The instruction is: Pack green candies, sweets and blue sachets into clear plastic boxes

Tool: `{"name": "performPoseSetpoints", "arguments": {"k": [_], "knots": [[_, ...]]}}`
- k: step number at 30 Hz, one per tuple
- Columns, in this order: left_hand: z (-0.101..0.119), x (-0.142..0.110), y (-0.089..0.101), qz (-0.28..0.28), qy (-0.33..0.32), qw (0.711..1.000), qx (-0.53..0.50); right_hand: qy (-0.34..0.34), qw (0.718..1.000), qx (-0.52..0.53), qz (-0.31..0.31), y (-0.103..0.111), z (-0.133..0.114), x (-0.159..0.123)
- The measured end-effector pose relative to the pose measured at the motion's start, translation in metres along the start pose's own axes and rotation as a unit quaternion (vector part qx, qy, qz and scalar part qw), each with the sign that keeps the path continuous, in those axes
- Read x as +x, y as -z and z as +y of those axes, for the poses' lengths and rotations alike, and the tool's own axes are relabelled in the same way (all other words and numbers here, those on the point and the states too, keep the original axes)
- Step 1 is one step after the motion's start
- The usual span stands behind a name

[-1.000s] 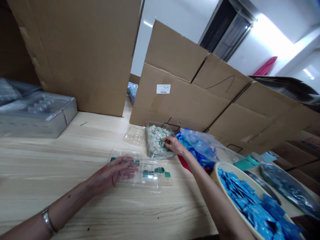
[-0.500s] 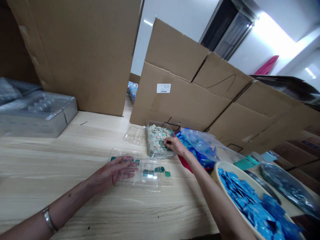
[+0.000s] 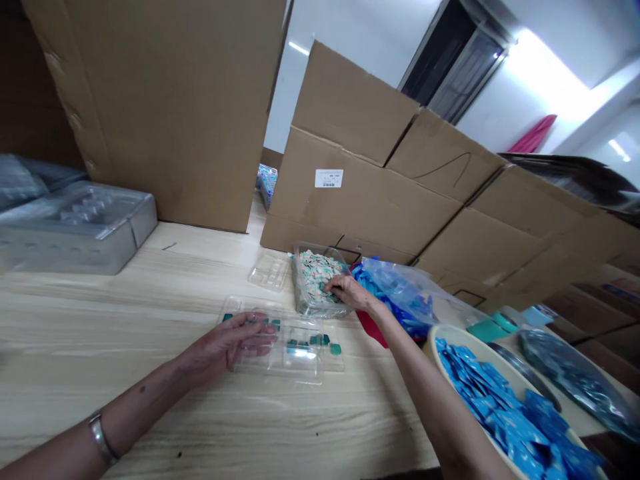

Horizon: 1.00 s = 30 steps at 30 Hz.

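My left hand (image 3: 227,343) lies flat, fingers stretched out, on the left part of a clear plastic blister tray (image 3: 300,353) that holds a few small teal pieces (image 3: 310,342). My right hand (image 3: 347,291) reaches into a clear tub of small white and teal packets (image 3: 315,277), its fingers bent and pinching among them; what they hold is too small to make out. The tray rests on the pale wooden table (image 3: 125,320).
An empty clear tray (image 3: 270,271) lies behind the first. Blue plastic bags (image 3: 395,293) and a cream bowl of blue sachets (image 3: 495,407) sit at right. Large cardboard boxes (image 3: 370,200) wall the back. A stack of clear trays (image 3: 75,227) stands far left.
Hardly anything differs; my right hand's fingers shifted slightly among the packets in the tub, and the left hand stayed on the tray.
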State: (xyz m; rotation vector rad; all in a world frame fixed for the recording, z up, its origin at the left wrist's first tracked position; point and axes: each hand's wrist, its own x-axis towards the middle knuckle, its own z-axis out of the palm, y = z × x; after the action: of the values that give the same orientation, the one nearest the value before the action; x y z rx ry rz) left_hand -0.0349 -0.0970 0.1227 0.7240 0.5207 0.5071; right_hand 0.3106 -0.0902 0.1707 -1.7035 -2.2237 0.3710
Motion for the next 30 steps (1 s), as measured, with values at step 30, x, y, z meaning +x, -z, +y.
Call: {"name": "performPoseSetpoints", "arguments": {"k": [30], "knots": [[-0.005,0.002,0.005,-0.018,-0.011,1.000,0.006,0.020,0.999,-0.048,0.006,0.005,0.003,-0.001]]}}
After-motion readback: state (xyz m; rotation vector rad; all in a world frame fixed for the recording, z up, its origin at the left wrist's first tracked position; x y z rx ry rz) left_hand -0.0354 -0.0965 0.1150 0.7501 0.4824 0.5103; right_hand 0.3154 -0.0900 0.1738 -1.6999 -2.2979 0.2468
